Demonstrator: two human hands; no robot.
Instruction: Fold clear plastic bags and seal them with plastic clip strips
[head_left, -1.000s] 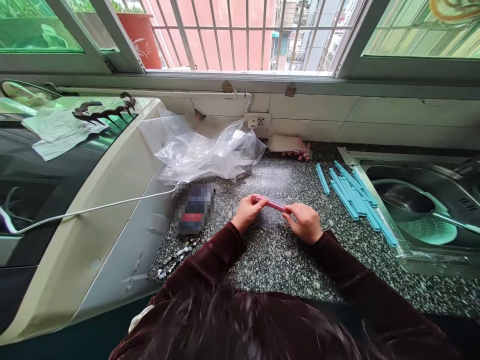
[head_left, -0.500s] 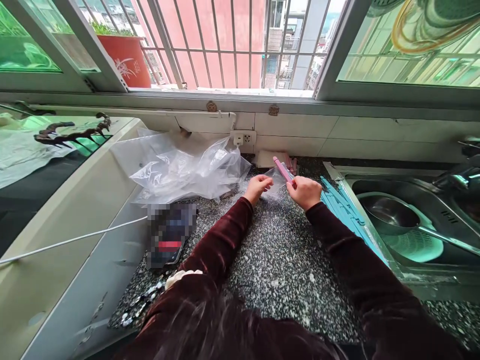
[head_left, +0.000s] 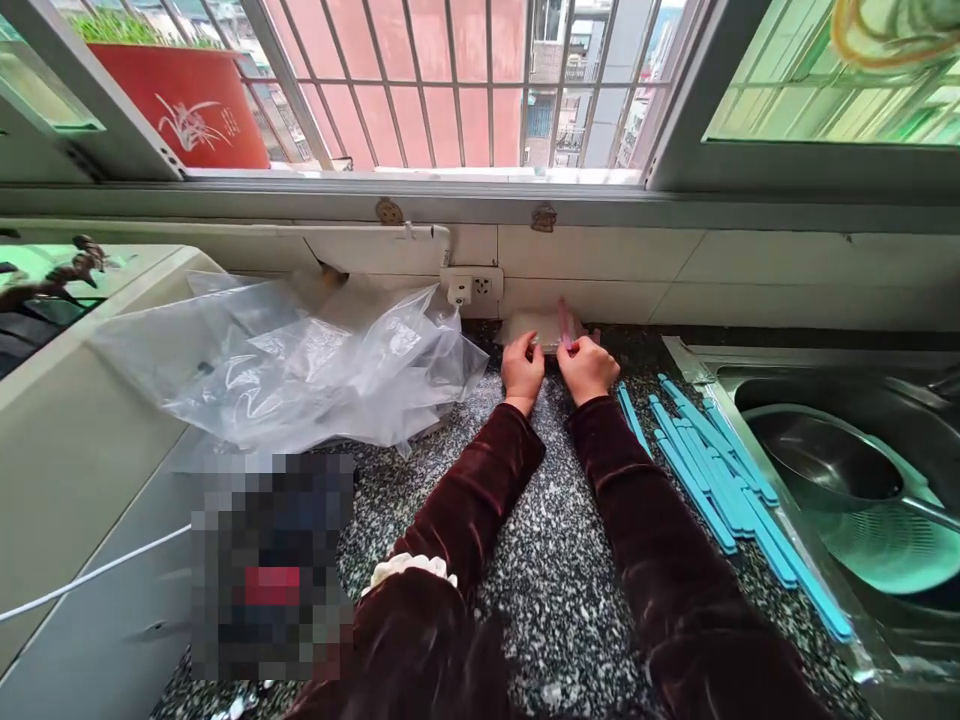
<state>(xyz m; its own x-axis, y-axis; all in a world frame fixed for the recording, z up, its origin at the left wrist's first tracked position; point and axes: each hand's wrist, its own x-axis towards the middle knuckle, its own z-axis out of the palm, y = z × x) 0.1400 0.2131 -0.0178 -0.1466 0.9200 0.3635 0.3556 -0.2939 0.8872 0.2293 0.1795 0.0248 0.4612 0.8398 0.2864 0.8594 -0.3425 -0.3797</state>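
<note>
My right hand [head_left: 587, 369] is closed round a slim pink plastic strip [head_left: 564, 325], which points up toward the wall. Beside it my left hand [head_left: 523, 366] has its fingers curled together; whatever it may pinch is hidden. Just beyond both hands, a flat stack of clear plastic bags [head_left: 517, 326] lies against the tiled wall. To the right of my right hand, several light blue plastic strips [head_left: 701, 470] are spread in a loose pile on the counter.
A large heap of clear plastic bags [head_left: 300, 370] covers the counter's back left, near a socket [head_left: 480, 285]. A blurred-out phone [head_left: 274, 560] with a white cable lies at front left. On the right, a sink [head_left: 750, 375] holds a green colander [head_left: 885, 550] and a metal ladle [head_left: 832, 460].
Both hands have moved closer together and toward the wall. The pink strip has turned more upright in my right hand. The clear film seen between the hands no longer shows. My view has shifted.
</note>
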